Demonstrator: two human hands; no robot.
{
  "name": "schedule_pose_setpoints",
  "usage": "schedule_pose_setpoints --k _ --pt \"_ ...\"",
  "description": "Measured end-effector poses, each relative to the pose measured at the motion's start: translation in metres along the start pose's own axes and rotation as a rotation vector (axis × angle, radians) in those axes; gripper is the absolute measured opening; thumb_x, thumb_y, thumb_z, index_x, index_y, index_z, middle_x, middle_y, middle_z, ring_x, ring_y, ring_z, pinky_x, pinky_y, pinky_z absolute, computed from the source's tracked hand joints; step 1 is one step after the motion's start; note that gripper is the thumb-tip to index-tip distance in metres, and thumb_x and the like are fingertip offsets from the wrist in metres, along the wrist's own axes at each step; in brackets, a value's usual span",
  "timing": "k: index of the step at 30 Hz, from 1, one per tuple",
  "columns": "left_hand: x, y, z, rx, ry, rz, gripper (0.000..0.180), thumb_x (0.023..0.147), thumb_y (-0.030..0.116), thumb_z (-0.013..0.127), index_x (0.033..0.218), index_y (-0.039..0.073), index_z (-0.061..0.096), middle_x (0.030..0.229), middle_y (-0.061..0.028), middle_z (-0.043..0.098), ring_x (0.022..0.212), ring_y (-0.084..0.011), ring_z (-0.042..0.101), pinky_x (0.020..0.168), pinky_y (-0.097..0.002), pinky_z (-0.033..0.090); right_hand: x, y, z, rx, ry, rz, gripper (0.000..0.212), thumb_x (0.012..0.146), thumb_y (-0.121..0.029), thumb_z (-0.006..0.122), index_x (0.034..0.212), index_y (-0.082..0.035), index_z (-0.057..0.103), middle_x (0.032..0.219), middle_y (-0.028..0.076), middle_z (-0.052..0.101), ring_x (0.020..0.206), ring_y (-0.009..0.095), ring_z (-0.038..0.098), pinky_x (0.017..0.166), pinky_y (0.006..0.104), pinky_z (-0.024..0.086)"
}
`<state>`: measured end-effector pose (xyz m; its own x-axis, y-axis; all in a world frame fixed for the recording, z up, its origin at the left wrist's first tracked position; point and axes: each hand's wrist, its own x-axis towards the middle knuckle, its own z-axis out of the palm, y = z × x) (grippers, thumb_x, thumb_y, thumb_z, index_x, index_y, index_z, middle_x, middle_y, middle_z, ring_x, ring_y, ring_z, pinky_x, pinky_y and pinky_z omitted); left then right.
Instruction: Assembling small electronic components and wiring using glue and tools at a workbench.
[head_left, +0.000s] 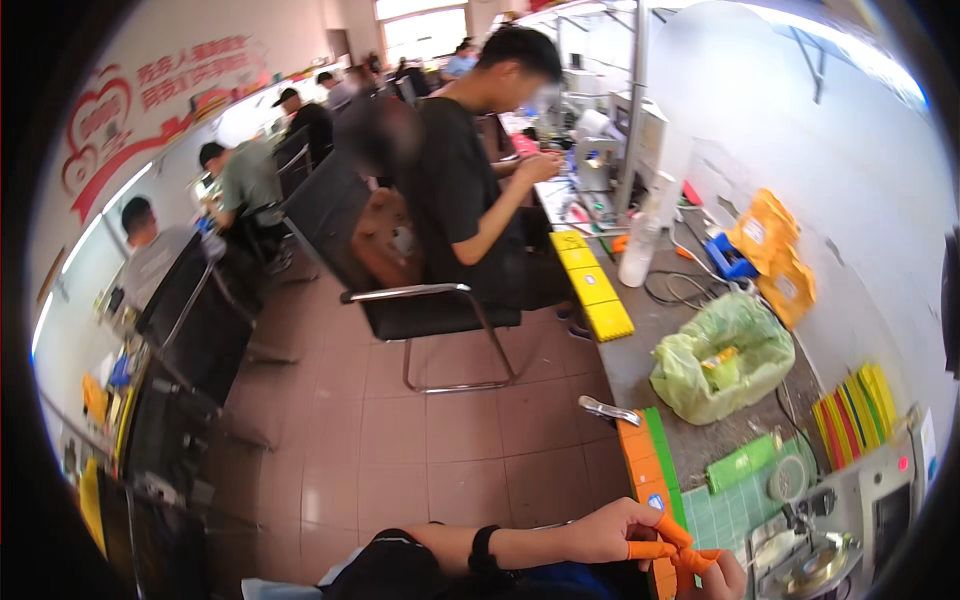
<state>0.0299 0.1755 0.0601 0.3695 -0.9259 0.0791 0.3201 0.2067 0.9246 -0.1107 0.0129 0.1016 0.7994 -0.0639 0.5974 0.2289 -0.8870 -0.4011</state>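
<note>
My left hand (pixel 607 535), with orange finger cots on its fingertips and a black band at the wrist, is closed in a pinch. Its fingertips meet those of my right hand (pixel 722 577), also in orange cots and cut off by the lower edge. Whatever lies between the fingertips is too small or hidden to make out. Both hands are over the bench's near edge, beside an orange strip (pixel 642 462) with a green border. To their right lie a green cutting mat (pixel 722 532) and a small machine with a round metal plate (pixel 820 568).
A bin lined with a pale green bag (pixel 690 385) stands on the bench, with a clear bottle (pixel 640 250) and yellow blocks (pixel 592 287) beyond. Yellow and red folders (pixel 855 415) lean at the wall. Another person (pixel 470 190) works farther along, near a black chair (pixel 430 320).
</note>
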Motion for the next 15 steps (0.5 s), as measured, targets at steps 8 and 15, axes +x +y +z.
schedule_pose_setpoints --k 8,15 --pt "-0.011 -0.012 0.001 -0.028 0.114 0.099 0.025 0.101 0.007 0.063 0.123 -0.004 0.060 0.100 -0.0060 0.066 0.073 -0.0082 0.061 0.061 -0.0225 0.050 0.001 0.004 0.009 0.034 -0.057 0.005 0.014 0.079 0.003 0.077 0.089 -0.005 0.072 0.085 0.012 0.069 0.069 0.031 0.066 0.060 0.0383 0.052" --pt "-0.009 -0.024 -0.007 -0.087 0.130 0.107 0.018 0.100 0.007 0.063 0.115 -0.004 0.064 0.098 -0.0057 0.066 0.068 -0.0070 0.060 0.057 -0.0216 0.048 -0.002 0.013 0.019 0.066 -0.024 -0.021 0.014 0.079 0.004 0.077 0.090 -0.004 0.072 0.086 0.013 0.069 0.069 0.031 0.066 0.060 0.0381 0.051"
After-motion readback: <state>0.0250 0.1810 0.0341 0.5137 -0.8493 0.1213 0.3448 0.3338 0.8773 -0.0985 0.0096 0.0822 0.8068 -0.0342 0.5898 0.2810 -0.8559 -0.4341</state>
